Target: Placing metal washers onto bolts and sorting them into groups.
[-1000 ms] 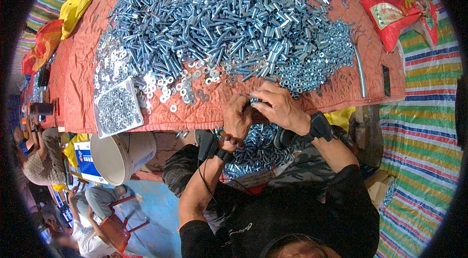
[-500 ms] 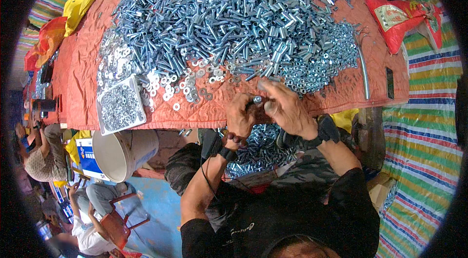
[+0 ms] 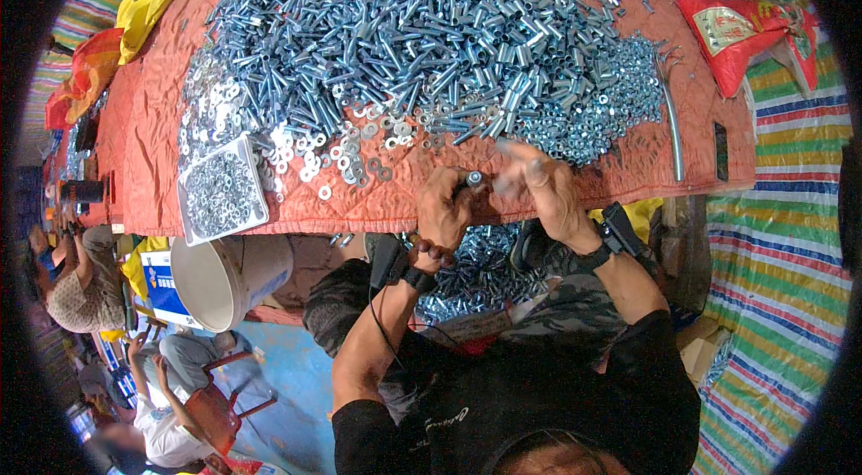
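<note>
My left hand (image 3: pixel 442 208) is closed around a small metal anchor bolt (image 3: pixel 474 177) just over the table's front edge. Only the bolt's round end shows between thumb and forefinger; the fingers hide the rest. Just to the right, my right hand (image 3: pixel 555 197) has its fingers apart and blurred by motion, with nothing visible in it. Beyond both hands lies a big heap of bolts and sleeves (image 3: pixel 395 35). Small nuts (image 3: pixel 584 120) edge the heap on the right, and flat washers (image 3: pixel 346 156) lie loose at its front left.
A white tray of small rings (image 3: pixel 254 171) sits at the table's front left corner, above a white bucket (image 3: pixel 187 282). To the right lie a metal rod (image 3: pixel 672 129) and a red bag (image 3: pixel 723 44). Finished-looking metal pieces (image 3: pixel 489 268) fill a container below my hands.
My right hand has drawn back to the right from the bolt, its fingers spreading and its wrist turning. My left hand stays nearly in place with the bolt.
</note>
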Tool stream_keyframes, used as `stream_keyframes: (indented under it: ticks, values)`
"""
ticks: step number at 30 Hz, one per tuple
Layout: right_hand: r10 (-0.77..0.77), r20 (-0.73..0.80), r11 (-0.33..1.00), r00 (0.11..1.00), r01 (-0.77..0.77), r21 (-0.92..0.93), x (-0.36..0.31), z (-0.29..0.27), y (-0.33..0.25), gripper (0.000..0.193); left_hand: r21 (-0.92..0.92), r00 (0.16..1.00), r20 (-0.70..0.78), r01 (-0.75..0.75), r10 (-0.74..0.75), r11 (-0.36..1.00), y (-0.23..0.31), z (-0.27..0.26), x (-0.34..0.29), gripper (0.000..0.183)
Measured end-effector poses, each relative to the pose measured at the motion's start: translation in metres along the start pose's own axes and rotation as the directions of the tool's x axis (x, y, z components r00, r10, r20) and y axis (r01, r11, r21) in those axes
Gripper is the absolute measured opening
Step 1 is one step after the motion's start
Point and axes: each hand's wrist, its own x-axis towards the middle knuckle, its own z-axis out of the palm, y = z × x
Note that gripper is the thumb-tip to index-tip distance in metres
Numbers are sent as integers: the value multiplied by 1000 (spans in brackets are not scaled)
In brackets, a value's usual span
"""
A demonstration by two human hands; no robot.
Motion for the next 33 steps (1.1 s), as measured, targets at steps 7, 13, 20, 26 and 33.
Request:
stream_keyframes:
  ticks: [7,13,20,26,33]
  values:
    - [174,107,976,979,-186,114,0,-4,-1,78,53,1000,0,10,-10,999,1,-3,0,13]
    - [-76,112,993,991,85,-84,2,7,-3,81,90,1000,1,23,-24,996,-3,-1,1,13]
    - [-5,128,999,992,10,-36,3,7,-2,65,42,999,-6,46,-46,998,-2,2,1,10]
    - [73,0,997,997,-73,23,10,-2,11,57,0,1000,1,4,-4,1000,-3,2,2,12]
    - [-27,113,971,993,53,-232,11,10,16,34,24,1000,-8,15,-15,1000,-4,2,-2,12]
